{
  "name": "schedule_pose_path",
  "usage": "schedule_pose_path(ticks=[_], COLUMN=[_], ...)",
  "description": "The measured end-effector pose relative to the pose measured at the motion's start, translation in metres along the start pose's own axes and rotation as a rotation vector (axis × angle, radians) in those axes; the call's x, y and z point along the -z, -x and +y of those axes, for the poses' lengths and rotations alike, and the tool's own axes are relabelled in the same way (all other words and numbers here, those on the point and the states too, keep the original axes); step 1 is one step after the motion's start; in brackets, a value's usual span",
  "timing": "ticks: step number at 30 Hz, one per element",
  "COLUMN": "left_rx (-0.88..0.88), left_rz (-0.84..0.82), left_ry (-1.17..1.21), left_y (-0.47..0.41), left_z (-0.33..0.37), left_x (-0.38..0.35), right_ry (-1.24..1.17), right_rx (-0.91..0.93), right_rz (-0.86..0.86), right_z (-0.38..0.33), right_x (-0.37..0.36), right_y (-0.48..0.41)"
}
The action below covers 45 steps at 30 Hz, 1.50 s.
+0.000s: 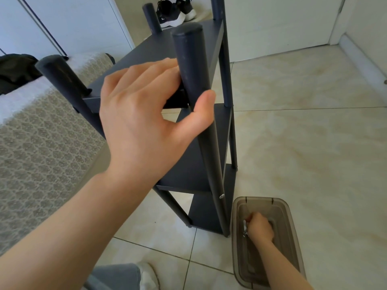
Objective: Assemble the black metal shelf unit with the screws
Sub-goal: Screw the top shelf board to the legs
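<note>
**Left hand on the shelf post, right hand down in the parts box**

Head view: the black metal shelf unit [150,49] stands upright on the pale tiled floor [303,143], running from the top centre of the frame to the lower centre, with its tiers stacked one under another. Round posts stick up above the top tier at its corners.

The left hand [146,114], in the middle of the frame, is clamped on the nearest post [188,59]. Its fingers wrap behind the post and its thumb presses on the front. Lower on that same post a small silver screw [221,196] shows, level with one of the lower tiers.

At the lower right a translucent brown plastic box [259,198] sits on the floor just beside the foot of the unit. The right hand [260,228] reaches down into it with its fingers curled. A silvery metal piece [244,228] lies against the hand's left edge, but I cannot tell whether the hand holds it.

Along the left side is a bed with a patterned cover [41,153], with a dark garment [14,70] on it at the upper left. A pair of black trainers [176,11] stands at the top centre. The person's own white shoe [148,277] is at the bottom edge.
</note>
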<state>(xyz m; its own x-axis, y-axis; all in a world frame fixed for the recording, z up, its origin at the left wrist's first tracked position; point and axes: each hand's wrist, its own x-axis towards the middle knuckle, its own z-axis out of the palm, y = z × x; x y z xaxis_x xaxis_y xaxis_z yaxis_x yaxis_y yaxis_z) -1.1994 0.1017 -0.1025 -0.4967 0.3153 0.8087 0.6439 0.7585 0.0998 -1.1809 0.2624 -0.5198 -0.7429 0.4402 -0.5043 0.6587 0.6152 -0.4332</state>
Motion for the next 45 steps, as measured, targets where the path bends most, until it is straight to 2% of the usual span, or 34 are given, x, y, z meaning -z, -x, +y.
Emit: schedule_pose_path(ticks=[6, 12, 15, 23, 30, 36, 41, 45], left_rx=[0.002, 0.006, 0.016, -0.001, -0.038, 0.007, 0.063, 0.079], left_rz=[-0.003, 0.002, -0.012, -0.024, -0.065, -0.185, -0.257, -0.368], left_ry=[-0.021, -0.030, -0.024, -0.033, -0.033, -0.047, -0.033, -0.044], left_y=[0.000, 0.001, 0.000, 0.002, 0.002, 0.001, 0.002, -0.002], left_z=[-0.001, -0.002, -0.002, -0.002, -0.008, -0.012, -0.013, -0.015], left_x=[0.000, 0.000, 0.000, 0.003, 0.008, 0.018, 0.026, 0.032], right_ry=[0.039, -0.066, -0.046, -0.076, -0.262, -0.676, -0.939, -1.011], right_rx=[0.011, 0.089, 0.144, 0.230, 0.397, 0.485, 0.458, 0.440], right_rz=[-0.035, -0.023, -0.020, 0.119, 0.215, 0.201, 0.129, 0.049], right_z=[0.005, 0.026, 0.033, 0.025, -0.027, -0.093, -0.136, -0.166], right_x=[0.003, 0.019, 0.034, 0.078, 0.139, 0.195, 0.211, 0.212], right_y=[-0.005, -0.018, -0.026, -0.035, 0.006, 0.065, 0.123, 0.162])
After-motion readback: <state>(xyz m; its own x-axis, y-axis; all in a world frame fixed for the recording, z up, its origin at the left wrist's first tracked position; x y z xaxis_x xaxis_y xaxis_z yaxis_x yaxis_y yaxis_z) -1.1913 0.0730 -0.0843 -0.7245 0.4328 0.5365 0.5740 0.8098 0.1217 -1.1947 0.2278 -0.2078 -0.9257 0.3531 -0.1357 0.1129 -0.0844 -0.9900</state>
